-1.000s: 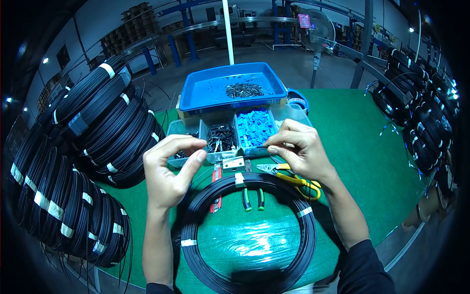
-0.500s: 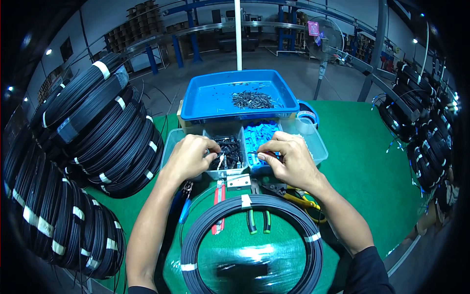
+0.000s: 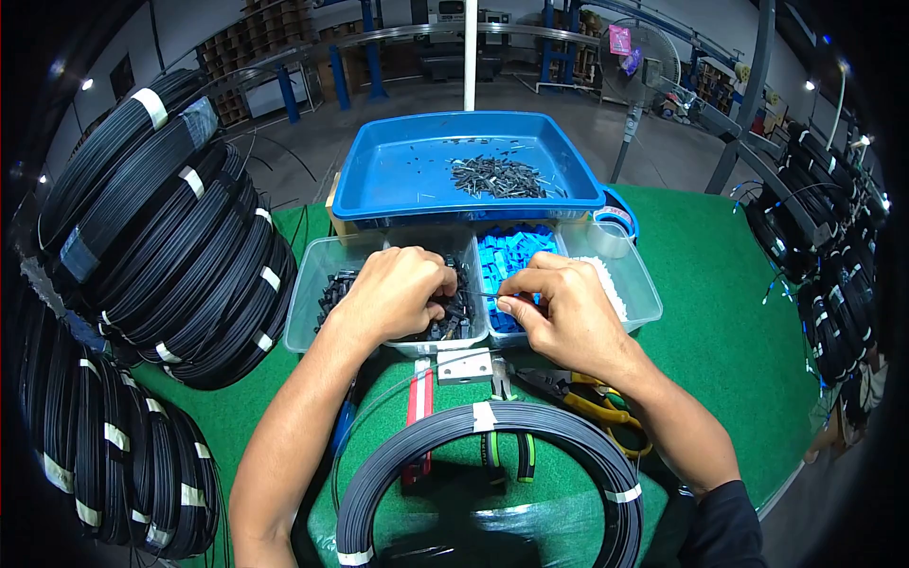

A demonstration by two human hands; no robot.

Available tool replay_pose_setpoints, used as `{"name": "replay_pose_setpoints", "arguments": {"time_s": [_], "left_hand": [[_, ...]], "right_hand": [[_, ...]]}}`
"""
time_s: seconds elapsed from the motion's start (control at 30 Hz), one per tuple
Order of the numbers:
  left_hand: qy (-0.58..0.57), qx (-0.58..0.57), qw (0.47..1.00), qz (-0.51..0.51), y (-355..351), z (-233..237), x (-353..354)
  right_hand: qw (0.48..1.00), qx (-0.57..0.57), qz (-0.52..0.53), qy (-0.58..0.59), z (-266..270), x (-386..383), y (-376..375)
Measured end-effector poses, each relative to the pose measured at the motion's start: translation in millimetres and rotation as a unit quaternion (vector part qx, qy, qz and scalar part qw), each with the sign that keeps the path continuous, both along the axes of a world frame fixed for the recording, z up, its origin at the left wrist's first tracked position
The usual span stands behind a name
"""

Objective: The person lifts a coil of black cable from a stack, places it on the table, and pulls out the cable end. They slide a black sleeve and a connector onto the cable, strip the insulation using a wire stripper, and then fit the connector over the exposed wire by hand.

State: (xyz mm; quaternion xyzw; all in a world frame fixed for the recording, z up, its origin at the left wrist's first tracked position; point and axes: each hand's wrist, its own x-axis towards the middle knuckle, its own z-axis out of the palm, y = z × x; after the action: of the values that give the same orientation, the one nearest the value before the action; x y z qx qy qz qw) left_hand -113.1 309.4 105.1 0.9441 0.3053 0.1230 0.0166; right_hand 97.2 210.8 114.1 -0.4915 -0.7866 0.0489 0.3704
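Observation:
My right hand (image 3: 573, 308) pinches a thin black cable (image 3: 489, 295), whose end points left from the fingertips over the blue pieces (image 3: 516, 256). My left hand (image 3: 398, 293) is curled over the bin of small black connectors (image 3: 459, 317), fingers bent and close together; what lies between its fingertips is hidden. Both hands are above a clear divided container (image 3: 303, 317). White pieces (image 3: 606, 284) partly show in its right compartment. In front of the hands lies a coil of black cable (image 3: 417, 445) bound with white tape.
Behind the container stands a blue tray (image 3: 379, 199) with dark scraps (image 3: 502, 177). A white metal block (image 3: 464, 367), a red-and-white tool (image 3: 419, 407), green-and-black pliers (image 3: 525, 456) and yellow-handled pliers (image 3: 606, 412) lie near the coil. Cable coils (image 3: 189, 256) are stacked at left; more hang right (image 3: 833, 284).
My left hand has moved slightly right and its fingers now reach among the black connectors. My right hand keeps its pinch on the cable. The view has shifted a little.

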Motion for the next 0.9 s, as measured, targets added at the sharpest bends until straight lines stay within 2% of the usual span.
{"name": "replay_pose_setpoints", "arguments": {"time_s": [0.17, 0.43, 0.53, 0.77, 0.83, 0.87, 0.9], "left_hand": [[-0.034, 0.001, 0.999, 0.009, 6.8, -2.5, 2.5], [0.049, -0.016, 0.997, -0.057, 20.0, -6.8, 3.7], [0.051, -0.029, 0.997, -0.054, 24.1, -7.9, 6.7], [0.071, -0.025, 0.996, -0.038, 22.4, -7.3, 4.6], [-0.011, 0.029, 1.000, 0.000, 18.0, -11.8, 4.9], [-0.010, 0.029, 1.000, -0.001, 17.2, -13.2, 5.6], [-0.057, 0.035, 0.998, 0.013, 16.8, -14.3, 6.4]], "right_hand": [[1.000, -0.019, -0.006, 0.013, -2.1, 0.0, 1.0], [0.999, -0.031, 0.004, 0.040, 1.2, -1.5, -2.4], [0.999, 0.005, 0.013, 0.037, -3.4, -0.4, -0.4], [0.998, 0.000, 0.010, 0.065, -9.3, 0.1, -1.7], [0.998, 0.003, 0.005, 0.067, -7.1, -0.1, -2.6], [0.998, 0.003, 0.004, 0.067, -6.8, -0.5, -3.0], [0.997, 0.007, 0.006, 0.075, -6.5, -0.9, -3.1]]}}
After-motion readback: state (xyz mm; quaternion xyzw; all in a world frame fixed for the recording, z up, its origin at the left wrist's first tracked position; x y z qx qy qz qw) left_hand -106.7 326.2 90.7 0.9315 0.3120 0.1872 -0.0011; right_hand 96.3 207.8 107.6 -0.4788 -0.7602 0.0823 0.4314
